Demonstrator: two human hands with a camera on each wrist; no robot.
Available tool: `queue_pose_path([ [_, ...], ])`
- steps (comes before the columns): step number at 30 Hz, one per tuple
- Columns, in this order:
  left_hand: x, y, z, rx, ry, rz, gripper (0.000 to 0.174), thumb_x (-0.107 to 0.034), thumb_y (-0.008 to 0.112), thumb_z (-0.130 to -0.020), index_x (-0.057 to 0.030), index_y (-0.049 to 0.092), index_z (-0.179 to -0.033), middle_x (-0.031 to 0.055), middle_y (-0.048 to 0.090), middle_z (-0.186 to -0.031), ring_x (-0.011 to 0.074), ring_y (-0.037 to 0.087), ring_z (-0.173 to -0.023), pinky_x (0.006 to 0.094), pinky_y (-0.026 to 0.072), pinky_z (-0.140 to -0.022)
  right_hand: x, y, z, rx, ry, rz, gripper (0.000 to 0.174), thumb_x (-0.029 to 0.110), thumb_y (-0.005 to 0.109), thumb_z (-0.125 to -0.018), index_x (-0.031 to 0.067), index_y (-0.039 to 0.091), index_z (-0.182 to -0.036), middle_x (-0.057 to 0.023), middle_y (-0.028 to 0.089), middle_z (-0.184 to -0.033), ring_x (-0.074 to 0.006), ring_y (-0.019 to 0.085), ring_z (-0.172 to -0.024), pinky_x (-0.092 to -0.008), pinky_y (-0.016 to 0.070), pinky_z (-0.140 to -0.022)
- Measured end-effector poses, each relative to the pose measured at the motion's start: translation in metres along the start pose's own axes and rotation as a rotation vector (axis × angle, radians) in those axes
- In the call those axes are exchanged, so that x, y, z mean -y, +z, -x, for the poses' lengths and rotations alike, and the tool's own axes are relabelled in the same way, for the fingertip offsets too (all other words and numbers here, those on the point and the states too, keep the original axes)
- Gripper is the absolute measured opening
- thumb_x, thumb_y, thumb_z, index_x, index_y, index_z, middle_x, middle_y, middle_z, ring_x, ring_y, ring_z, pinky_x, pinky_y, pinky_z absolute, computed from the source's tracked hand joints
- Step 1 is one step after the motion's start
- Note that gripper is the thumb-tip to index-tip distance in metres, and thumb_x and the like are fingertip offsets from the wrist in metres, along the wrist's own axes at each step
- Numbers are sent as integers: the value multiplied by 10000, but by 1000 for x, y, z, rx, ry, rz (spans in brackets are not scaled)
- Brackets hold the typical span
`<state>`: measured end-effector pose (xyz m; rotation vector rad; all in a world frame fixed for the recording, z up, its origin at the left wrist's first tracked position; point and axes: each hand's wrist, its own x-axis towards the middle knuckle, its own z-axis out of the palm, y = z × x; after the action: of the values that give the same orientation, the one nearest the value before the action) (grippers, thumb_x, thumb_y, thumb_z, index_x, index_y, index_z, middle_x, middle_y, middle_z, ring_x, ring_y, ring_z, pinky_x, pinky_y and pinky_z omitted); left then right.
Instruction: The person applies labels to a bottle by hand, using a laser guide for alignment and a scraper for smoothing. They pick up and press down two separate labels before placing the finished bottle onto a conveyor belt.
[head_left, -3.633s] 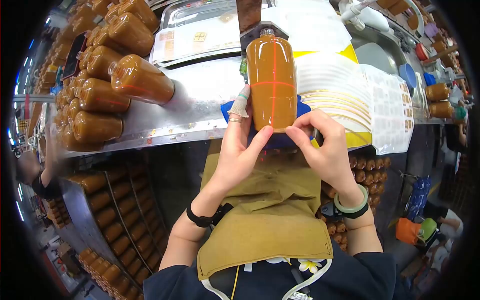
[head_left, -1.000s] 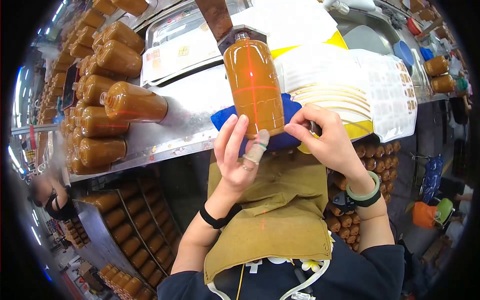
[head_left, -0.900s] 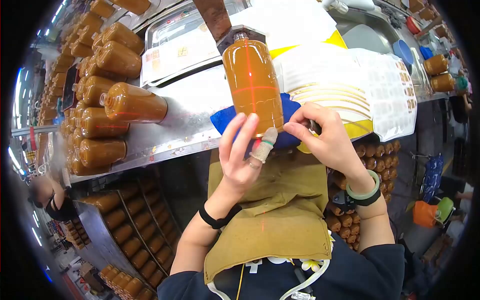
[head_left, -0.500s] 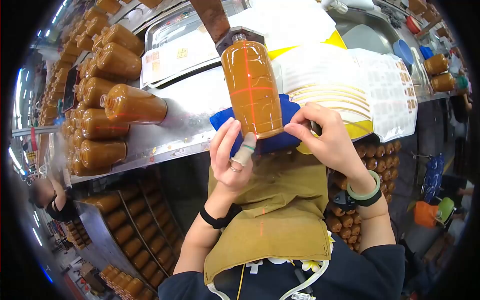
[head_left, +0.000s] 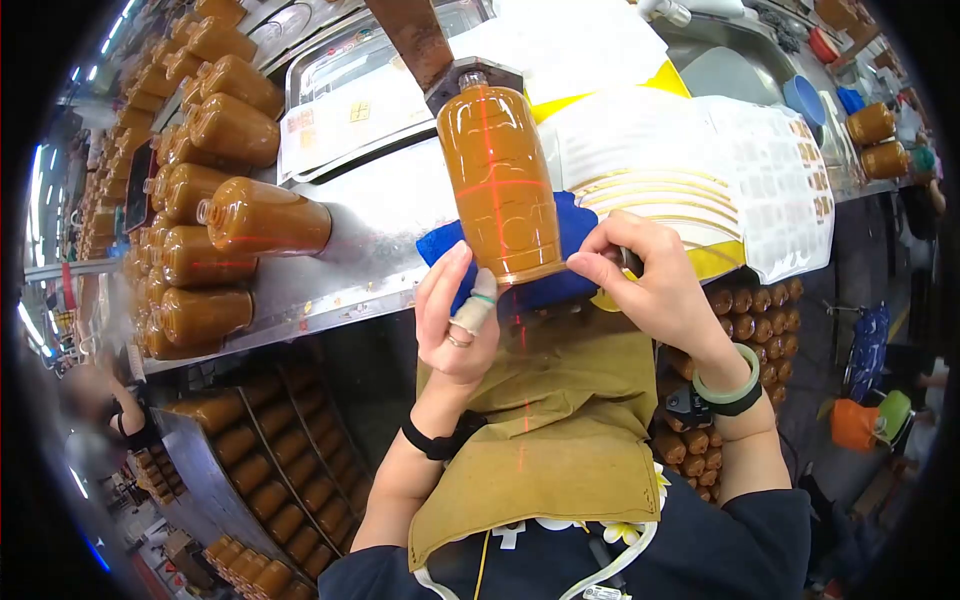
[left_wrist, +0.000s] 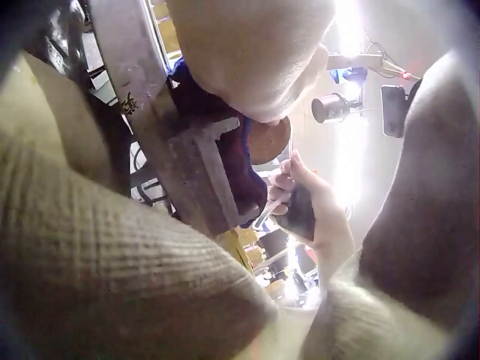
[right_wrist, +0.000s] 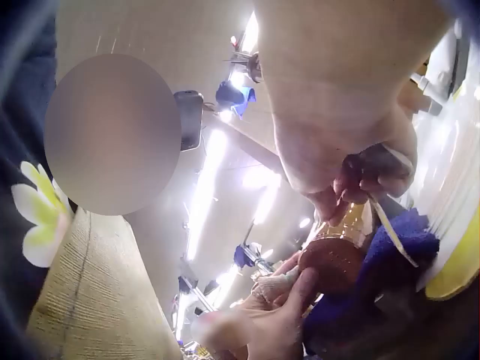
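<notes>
A bottle of orange-brown sauce [head_left: 500, 190] lies on a blue cloth [head_left: 575, 225] at the counter's front edge. Its neck points away into a metal fixture [head_left: 470, 75], and a red laser cross falls on it. My left hand [head_left: 455, 310], one finger bandaged, touches the bottle's base from the left with loosely bent fingers. My right hand [head_left: 640, 275] is just right of the base and pinches a small dark object [right_wrist: 371, 169] with a pale strip [right_wrist: 390, 225] hanging from it. The base [right_wrist: 337, 251] shows from below in the right wrist view.
Several filled bottles [head_left: 200, 200] lie stacked at the counter's left. Sheets of labels [head_left: 700, 170] lie right of the cloth, with a metal tray [head_left: 350, 90] behind. More bottles [head_left: 270, 470] fill racks under the counter. A tan apron [head_left: 540, 440] covers my lap.
My left hand has slid down from the bottle's side to its base, its fingers bending. The right hand has stayed beside the base with its pinch unchanged.
</notes>
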<state>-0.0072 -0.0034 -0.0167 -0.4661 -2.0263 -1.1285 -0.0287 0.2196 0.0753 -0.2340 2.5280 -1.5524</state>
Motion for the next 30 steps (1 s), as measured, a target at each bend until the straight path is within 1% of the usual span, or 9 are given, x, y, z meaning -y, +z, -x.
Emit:
queue_pose_path([
  [6, -11, 0, -9, 12, 197, -214, 308, 77, 800, -808, -96, 780, -1062, 173, 631, -1363, 378, 615, -1240, 448, 553, -1019, -7, 3, -1, -3, 10, -6, 185, 154, 756, -915, -26, 714, -911, -155, 690, -845, -289, 665, -783, -384, 516, -742],
  [8, -21, -4, -20, 196, 161, -171, 234, 63, 806, -824, -98, 791, -994, 159, 647, -1342, 384, 644, -1202, 452, 566, -991, -6, 3, -1, -3, 5, 4, 184, 153, 756, -914, -26, 714, -911, -156, 690, -845, -290, 665, -782, -385, 516, -743],
  [12, -2, 6, -10, 15, 65, 14, 278, 141, 794, -793, -11, 784, -1026, 188, 711, -1225, 374, 702, -1132, 431, 595, -968, -3, 7, 0, -2, -11, -5, 178, 146, 753, -915, -28, 713, -907, -159, 692, -847, -294, 664, -780, -386, 516, -749],
  [13, -14, 5, -9, 0, -186, 110, 343, 175, 777, -786, 63, 749, -1109, 211, 721, -1208, 368, 695, -1154, 424, 588, -985, -3, 7, 0, -5, -10, -8, 178, 146, 753, -915, -28, 713, -907, -159, 692, -847, -294, 664, -780, -386, 516, -749],
  [16, -4, 1, -8, 34, 36, 26, 389, 176, 780, -784, 104, 718, -1161, 230, 696, -1263, 372, 696, -1147, 433, 587, -975, -1, 7, -1, 19, -15, -33, 174, 142, 754, -915, -27, 713, -902, -158, 692, -843, -297, 663, -774, -390, 513, -745],
  [24, -18, 1, -14, 76, 193, -245, 269, 78, 800, -819, -81, 763, -1033, 212, 627, -1359, 419, 640, -1200, 473, 561, -1001, -2, 5, -2, 18, 15, -45, 168, 137, 749, -918, -28, 716, -904, -164, 694, -822, -293, 661, -761, -382, 533, -868],
  [25, -22, -1, -17, 151, 169, -237, 380, 78, 800, -826, -91, 713, -1155, 214, 659, -1299, 421, 655, -1186, 463, 572, -994, -3, 6, -2, 15, 14, -42, 168, 137, 749, -918, -28, 716, -904, -164, 694, -822, -293, 661, -761, -382, 533, -868],
  [28, -3, 10, -16, 45, 196, 60, 497, 99, 795, -824, -123, 675, -1253, 221, 690, -1231, 422, 676, -1159, 445, 582, -993, -8, 11, -2, -4, -29, -28, 172, 140, 751, -918, -28, 717, -903, -163, 694, -822, -289, 662, -760, -385, 527, -818],
  [30, -6, 7, -12, 47, 154, -17, 490, 127, 782, -823, -62, 677, -1263, 215, 709, -1189, 413, 691, -1139, 430, 589, -990, -10, 13, -1, -37, -88, -57, 146, 96, 765, -920, -24, 694, -875, -40, 583, -737, -116, 481, -641, -302, 412, -605],
])
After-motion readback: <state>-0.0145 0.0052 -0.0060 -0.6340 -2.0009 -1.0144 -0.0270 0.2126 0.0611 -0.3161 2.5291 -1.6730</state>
